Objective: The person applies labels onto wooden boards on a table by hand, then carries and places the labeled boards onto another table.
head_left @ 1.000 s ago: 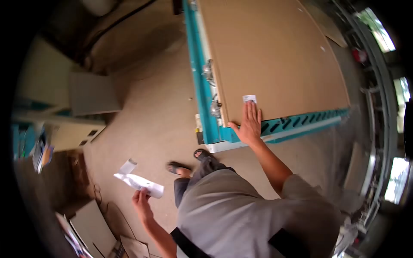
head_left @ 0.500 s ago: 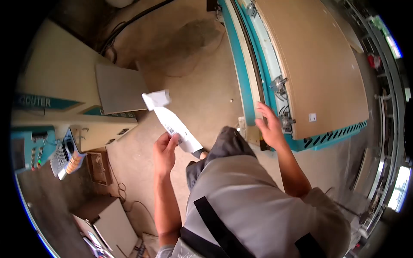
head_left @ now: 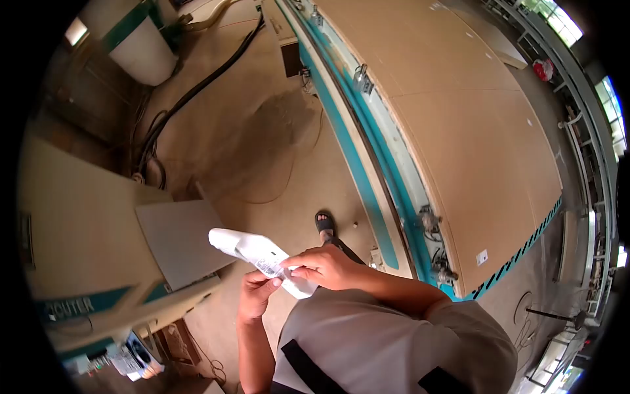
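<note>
A long white strip of printed labels (head_left: 252, 249) is held in front of my body, its far end curling over at the left. My left hand (head_left: 256, 293) is closed on the strip's lower edge, thumb on top. My right hand (head_left: 326, 266) reaches across from the right, its fingers bent and pressed on the printed face near the strip's close end. Those fingers cover part of the print, and the text is too small to read.
On the right stands a teal machine bed carrying large brown boards (head_left: 459, 98), with a small white label (head_left: 482, 257) on the near corner. A beige cabinet (head_left: 79, 223) with a grey panel (head_left: 180, 240) is at the left. A black hose (head_left: 203, 85) crosses the floor.
My right hand has come from beside the machine bed onto the label strip. The strip has turned flatter, and the view has shifted forward along the boards.
</note>
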`<state>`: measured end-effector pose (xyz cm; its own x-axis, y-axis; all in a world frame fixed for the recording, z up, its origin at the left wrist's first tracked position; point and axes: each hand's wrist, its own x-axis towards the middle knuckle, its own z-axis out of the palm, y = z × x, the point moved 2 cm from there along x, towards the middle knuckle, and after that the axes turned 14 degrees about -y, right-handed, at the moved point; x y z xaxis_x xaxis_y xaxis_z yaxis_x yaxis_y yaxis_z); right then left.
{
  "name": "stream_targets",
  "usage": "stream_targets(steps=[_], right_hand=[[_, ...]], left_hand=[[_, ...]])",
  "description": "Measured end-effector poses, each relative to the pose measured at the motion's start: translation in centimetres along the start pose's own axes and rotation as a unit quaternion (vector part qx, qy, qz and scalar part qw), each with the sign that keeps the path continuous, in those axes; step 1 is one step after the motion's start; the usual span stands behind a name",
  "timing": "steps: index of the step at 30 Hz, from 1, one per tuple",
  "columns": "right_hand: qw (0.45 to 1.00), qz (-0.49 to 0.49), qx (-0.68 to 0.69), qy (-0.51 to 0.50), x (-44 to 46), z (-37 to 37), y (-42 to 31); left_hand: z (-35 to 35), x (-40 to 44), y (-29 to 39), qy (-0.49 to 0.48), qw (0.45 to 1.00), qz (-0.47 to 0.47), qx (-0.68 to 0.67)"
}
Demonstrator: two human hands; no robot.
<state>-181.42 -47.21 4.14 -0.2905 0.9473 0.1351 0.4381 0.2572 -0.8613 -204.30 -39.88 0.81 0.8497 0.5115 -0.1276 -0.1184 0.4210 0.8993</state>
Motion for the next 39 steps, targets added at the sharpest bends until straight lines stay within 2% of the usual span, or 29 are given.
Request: stream_targets(steps=[2, 3, 5, 7, 9, 11, 13, 14, 17, 19, 21, 23, 24, 25, 26, 27, 28, 29, 30, 31, 33, 35, 37, 39], right_hand=[[0.98, 0.025, 0.199, -0.003, 2.1, -2.0, 1.9], [0.98, 0.02, 0.198, 0.013, 3.2, -4.3, 2.3], [0.962, 0.067, 0.264, -0.026, 5.7, -9.5, 3.5], [0.968, 0.052, 0.244, -0.009, 7.8, -13.4, 5.6], [0.993, 0.076, 0.084, 0.011, 8.7, -16.1, 7.1], [0.994, 0.079, 0.066, 0.021, 9.9, -17.8, 9.5], [0.998, -0.015, -0.013, 0.054, 10.6, -19.2, 10.6], [0.996, -0.041, -0.047, 0.057, 10.8, -19.7, 11.0], [0.998, -0.018, -0.026, 0.047, 12.2, -20.4, 12.5], [0.999, 0.008, -0.023, 0.047, 13.8, -21.1, 14.4], [0.988, 0.069, 0.106, 0.09, 15.9, -22.9, 15.8], [0.974, 0.006, 0.134, 0.183, 18.4, -26.8, 18.1], [0.968, 0.054, 0.131, 0.206, 19.0, -30.3, 19.3], [0.936, 0.131, 0.198, 0.258, 18.7, -32.8, 23.3], [0.907, 0.065, 0.189, 0.372, 17.9, -36.5, 28.6], [0.843, 0.241, 0.082, 0.474, 17.1, -41.4, 30.6], [0.806, 0.189, 0.074, 0.557, 14.7, -45.5, 35.8], [0.694, 0.38, 0.009, 0.612, 11.9, -49.1, 38.5], [0.672, 0.395, -0.045, 0.625, 7.1, -51.3, 45.3], [0.64, 0.473, -0.093, 0.599, 2.1, -51.4, 50.1], [0.547, 0.667, -0.229, 0.452, 3.2, -52.0, 46.6], [0.432, 0.724, -0.217, 0.492, 8.5, -51.5, 42.7], [0.536, 0.696, -0.239, 0.415, 7.3, -48.2, 46.8], [0.535, 0.715, -0.23, 0.387, 10.4, -46.8, 45.5]], left_hand=[[-1.0, 3.1, 0.8, 0.002, 0.999, -0.023, -0.024], [-1.9, 5.8, 1.8, 0.008, 0.999, -0.026, -0.046], [-2.8, 11.2, 3.9, -0.014, 1.0, -0.01, -0.01], [-2.7, 16.4, 6.8, 0.007, 0.997, -0.071, 0.031], [-1.8, 20.6, 8.6, 0.016, 0.999, -0.039, -0.001], [-2.1, 24.2, 9.3, 0.003, 0.998, -0.052, -0.03], [-3.1, 27.3, 9.4, 0.033, 0.985, -0.112, -0.126], [-4.9, 28.6, 8.4, 0.026, 0.985, -0.143, -0.094], [-4.6, 34.3, 9.8, 0.079, 0.984, -0.152, -0.043], [-7.9, 37.4, 8.5, 0.085, 0.983, -0.161, -0.022], [-11.0, 40.6, 8.2, 0.089, 0.982, -0.165, -0.002], [-13.8, 44.2, 8.9, 0.137, 0.975, -0.156, 0.083], [-16.2, 46.0, 9.5, 0.114, 0.977, -0.149, 0.098], [-17.3, 47.9, 10.7, 0.109, 0.979, -0.145, 0.094], [-18.1, 50.0, 12.7, 0.096, 0.976, -0.153, 0.12], [-19.4, 52.0, 14.5, 0.085, 0.973, -0.16, 0.146], [-21.7, 53.9, 15.0, 0.076, 0.976, -0.155, 0.13], [-23.1, 55.7, 16.2, 0.095, 0.98, -0.127, 0.124], [-24.8, 57.1, 17.7, 0.099, 0.979, -0.12, 0.132], [-26.2, 59.0, 19.1, 0.102, 0.979, -0.103, 0.142], [-28.4, 63.1, 21.9, 0.1, 0.979, -0.094, 0.151], [-30.0, 64.8, 24.1, 0.095, 0.975, -0.111, 0.164], [-31.1, 67.4, 26.0, 0.119, 0.971, -0.119, 0.17], [-32.9, 70.5, 26.0, 0.109, 0.977, -0.116, 0.144]])
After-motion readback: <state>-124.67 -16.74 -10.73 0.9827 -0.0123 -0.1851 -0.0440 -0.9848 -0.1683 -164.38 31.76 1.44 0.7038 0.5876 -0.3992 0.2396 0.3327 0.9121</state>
